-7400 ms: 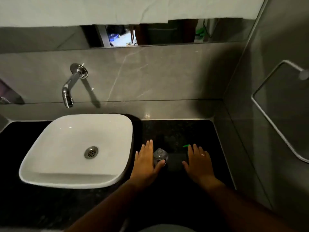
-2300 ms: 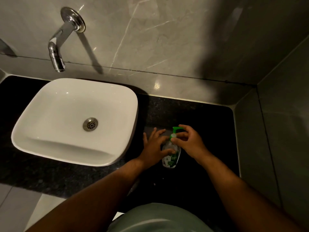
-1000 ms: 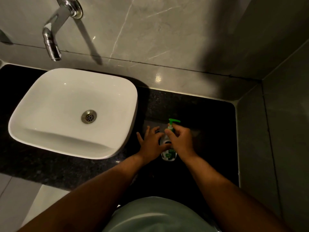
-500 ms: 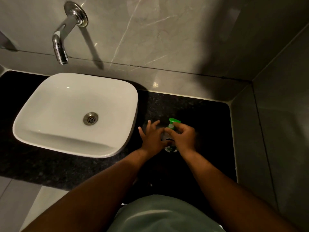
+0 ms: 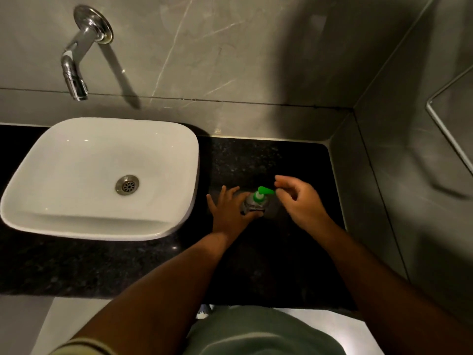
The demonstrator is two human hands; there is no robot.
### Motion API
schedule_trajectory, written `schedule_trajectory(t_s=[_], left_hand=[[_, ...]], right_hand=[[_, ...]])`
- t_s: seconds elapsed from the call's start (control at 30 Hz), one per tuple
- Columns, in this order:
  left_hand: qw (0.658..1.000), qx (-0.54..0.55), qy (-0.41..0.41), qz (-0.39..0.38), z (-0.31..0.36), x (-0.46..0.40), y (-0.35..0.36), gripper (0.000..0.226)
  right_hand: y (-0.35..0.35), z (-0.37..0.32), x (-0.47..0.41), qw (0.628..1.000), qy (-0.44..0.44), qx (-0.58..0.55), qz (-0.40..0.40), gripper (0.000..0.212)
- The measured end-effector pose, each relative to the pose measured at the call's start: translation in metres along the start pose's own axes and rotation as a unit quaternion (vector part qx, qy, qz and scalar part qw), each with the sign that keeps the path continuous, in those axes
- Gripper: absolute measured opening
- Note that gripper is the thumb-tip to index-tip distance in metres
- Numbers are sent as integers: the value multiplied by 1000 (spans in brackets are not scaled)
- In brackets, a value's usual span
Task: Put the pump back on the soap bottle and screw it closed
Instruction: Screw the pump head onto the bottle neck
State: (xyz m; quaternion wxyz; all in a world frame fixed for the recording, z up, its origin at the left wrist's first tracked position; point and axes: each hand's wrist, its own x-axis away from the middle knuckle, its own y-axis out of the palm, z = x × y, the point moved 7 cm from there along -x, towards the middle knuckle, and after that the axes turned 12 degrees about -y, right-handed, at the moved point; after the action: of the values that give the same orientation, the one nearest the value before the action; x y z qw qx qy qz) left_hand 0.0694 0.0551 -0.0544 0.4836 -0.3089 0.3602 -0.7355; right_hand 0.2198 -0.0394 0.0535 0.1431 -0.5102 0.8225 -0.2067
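A small clear soap bottle (image 5: 252, 204) stands upright on the black stone counter (image 5: 268, 160), right of the basin. Its green pump (image 5: 263, 192) sits on the bottle's neck with the spout pointing right. My left hand (image 5: 229, 212) holds the bottle from the left, thumb across its front and fingers spread behind it. My right hand (image 5: 299, 201) hovers just right of the pump, fingers loosely curled and apart, its fingertips near the spout but holding nothing.
A white square basin (image 5: 102, 175) with a metal drain (image 5: 127, 185) fills the left side, under a chrome wall tap (image 5: 76, 57). Grey tiled walls close in behind and on the right, where a metal rail (image 5: 448, 124) hangs.
My right hand has let go of the pump and drawn back to the right. The left hand keeps its hold on the bottle. The pump's spout now points right.
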Motion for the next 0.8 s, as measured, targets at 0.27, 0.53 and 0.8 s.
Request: schedule_trajectory(t_s=[0.27, 0.53, 0.8], left_hand=[[1000, 7, -11, -12, -1, 1, 2, 64], [998, -17, -50, -22, 4, 2, -5, 61], [996, -22, -72, -55, 8, 2, -7, 57]], right_hand=[[12, -30, -21, 955, -19, 254, -154, 25], [24, -20, -17, 986, 59, 133, -83, 28], [27, -15, -12, 991, 91, 82, -50, 17]])
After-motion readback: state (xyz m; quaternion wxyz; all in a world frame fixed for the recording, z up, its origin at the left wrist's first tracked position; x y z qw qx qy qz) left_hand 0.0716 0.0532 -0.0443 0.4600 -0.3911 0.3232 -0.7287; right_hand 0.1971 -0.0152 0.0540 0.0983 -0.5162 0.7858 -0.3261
